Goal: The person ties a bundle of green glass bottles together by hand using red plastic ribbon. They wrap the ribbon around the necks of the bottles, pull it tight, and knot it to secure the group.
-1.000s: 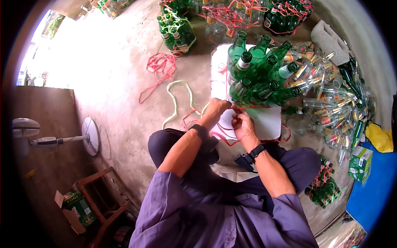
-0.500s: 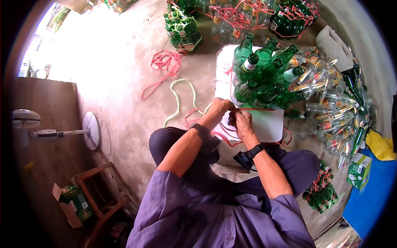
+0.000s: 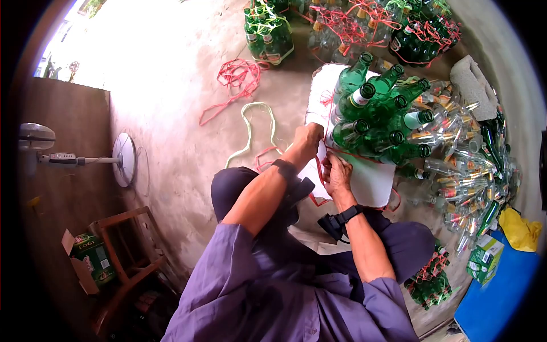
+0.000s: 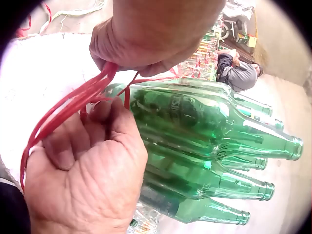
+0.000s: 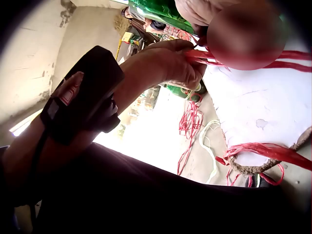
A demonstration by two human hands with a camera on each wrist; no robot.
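Gripping red plastic twine [image 4: 73,105] with left hand [image 3: 307,141], fingers curled and closed round several strands. Holding right hand [image 3: 337,172] just below and beside left, palm visible in left wrist view, fingers bent in with thumb near fingertips, at a strand. Can't tell exactly which strand is pinched by right thumb. Pulling strands into a loose loop between both hands, over white slab [image 3: 364,182].

Find cluster of green glass bottles [image 3: 364,122] on same slab, upright and packed close, necks up, just past both hands. Note red strand run along near side of cluster, low down. See pale label on some necks.

Also logging around slab: pile of clear glass bottles [image 3: 456,154] to right, mostly lying, near concrete block [image 3: 473,88]. Further back, tied bundle of green bottles [image 3: 270,40] plus darker bundle [image 3: 424,40], bound in twine. On floor to left, tangled red twine heap [image 3: 239,77] and pale green cord [image 3: 248,128]. Far left, white fan [image 3: 123,159], wooden frame [image 3: 128,251], open green carton [image 3: 94,259]. Lower right, small tied bundle [image 3: 430,282], green-and-white box [image 3: 484,259], yellow bag [image 3: 519,229], blue surface [image 3: 496,296].
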